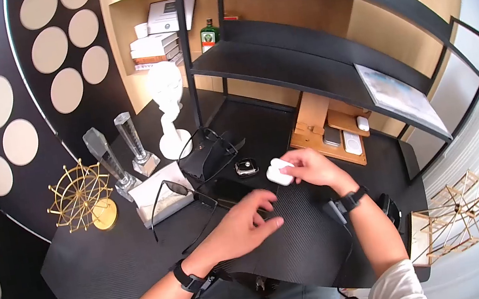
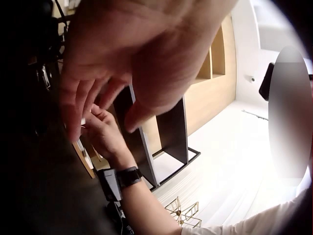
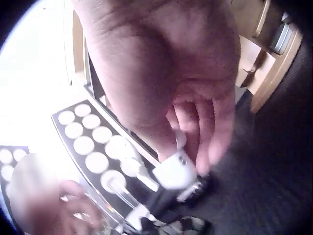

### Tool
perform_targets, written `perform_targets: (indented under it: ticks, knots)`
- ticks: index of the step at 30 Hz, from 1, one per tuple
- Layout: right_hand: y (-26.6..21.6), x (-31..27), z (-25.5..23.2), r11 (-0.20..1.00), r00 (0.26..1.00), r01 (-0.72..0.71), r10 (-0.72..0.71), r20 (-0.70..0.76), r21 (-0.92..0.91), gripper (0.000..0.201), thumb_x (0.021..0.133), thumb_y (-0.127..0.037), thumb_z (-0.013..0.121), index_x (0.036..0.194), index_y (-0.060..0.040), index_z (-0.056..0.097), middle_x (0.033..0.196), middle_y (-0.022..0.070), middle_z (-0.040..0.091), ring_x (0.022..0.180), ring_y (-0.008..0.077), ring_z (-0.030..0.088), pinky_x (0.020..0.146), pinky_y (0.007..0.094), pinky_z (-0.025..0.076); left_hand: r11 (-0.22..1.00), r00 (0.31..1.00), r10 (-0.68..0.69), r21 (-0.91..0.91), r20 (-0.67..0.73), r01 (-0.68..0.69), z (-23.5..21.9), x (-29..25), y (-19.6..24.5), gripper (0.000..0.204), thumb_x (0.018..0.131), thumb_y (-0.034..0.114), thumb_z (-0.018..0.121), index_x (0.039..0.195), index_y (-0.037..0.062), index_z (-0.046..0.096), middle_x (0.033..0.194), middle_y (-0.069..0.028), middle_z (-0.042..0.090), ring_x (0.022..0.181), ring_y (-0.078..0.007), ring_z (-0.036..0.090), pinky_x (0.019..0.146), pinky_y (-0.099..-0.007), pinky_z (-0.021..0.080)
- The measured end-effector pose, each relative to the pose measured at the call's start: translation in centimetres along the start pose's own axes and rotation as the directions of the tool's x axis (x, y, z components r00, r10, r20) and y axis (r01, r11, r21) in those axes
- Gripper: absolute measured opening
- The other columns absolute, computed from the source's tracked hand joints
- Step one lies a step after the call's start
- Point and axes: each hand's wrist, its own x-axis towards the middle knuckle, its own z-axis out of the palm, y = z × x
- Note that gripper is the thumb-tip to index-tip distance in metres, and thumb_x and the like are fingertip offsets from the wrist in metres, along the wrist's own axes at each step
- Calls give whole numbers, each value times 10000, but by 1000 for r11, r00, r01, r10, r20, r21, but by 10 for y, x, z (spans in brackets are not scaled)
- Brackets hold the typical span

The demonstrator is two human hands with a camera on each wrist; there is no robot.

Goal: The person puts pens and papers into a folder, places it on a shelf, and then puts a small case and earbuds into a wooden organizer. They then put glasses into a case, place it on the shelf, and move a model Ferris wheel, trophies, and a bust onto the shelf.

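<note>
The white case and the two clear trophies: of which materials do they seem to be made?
White case: probably hard plastic with a smooth finish, judging by its even white, rounded shell. Clear trophies: likely polished glass or crystal, since they look see-through with crisp edges; clear acrylic remains possible.

The white earbud case (image 1: 278, 174) was small, glossy and smoothly rounded, pinched between the thumb and fingers of the right hand (image 1: 314, 169) above the black desk (image 1: 304, 232). It sat tilted in the grip, its body jutting past the fingertips. Two small dark marks showed on one face, and a curved white part stood beside the thumb; whether that was a raised lid could not be told.
</note>
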Motion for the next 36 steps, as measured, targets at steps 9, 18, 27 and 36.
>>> perform_targets:
  ticks: [9, 18, 27, 36]
  knots:
    - [-83, -50, 38, 970, 959, 237, -224, -175, 61, 468, 942, -111, 777, 1383, -28, 643, 1008, 72, 773, 801, 89, 699, 700, 250, 575, 820, 978, 6, -558, -208, -124, -5, 9, -7, 217, 1056, 102, 624, 1224, -33, 597, 987, -116, 725, 798, -163, 727, 646, -281, 586]
    - [-89, -71, 42, 625, 691, 574, -717, -97, -529, 402, 859, -69, 784, 1250, -55, 693, 1338, 144, 652, 1148, 330, 688, 935, 396, 595, 613, 974, -203, -789, -101, 45, -11, 4, 0, 224, 1060, 237, 636, 1133, 28, 667, 1007, -107, 746, 883, -182, 735, 700, -288, 566]
    - [-14, -70, -41, 629, 747, 129, -570, -342, -766, 260, 837, -170, 807, 1078, -79, 771, 984, 124, 759, 925, 321, 723, 809, 423, 599, 724, 951, -285, -623, 124, 298, -5, 5, 12, 315, 1100, 322, 548, 1148, 27, 648, 990, -133, 730, 812, -187, 718, 634, -258, 510]
    - [114, -50, -154, 486, 654, -417, -426, -625, -768, 265, 777, -178, 845, 1037, -129, 829, 1103, 47, 775, 1150, 282, 653, 1033, 420, 512, 877, 949, -143, -407, 282, 254, -1, 4, 7, 269, 1085, 222, 582, 1221, 2, 658, 1071, -124, 750, 905, -162, 725, 722, -251, 536]
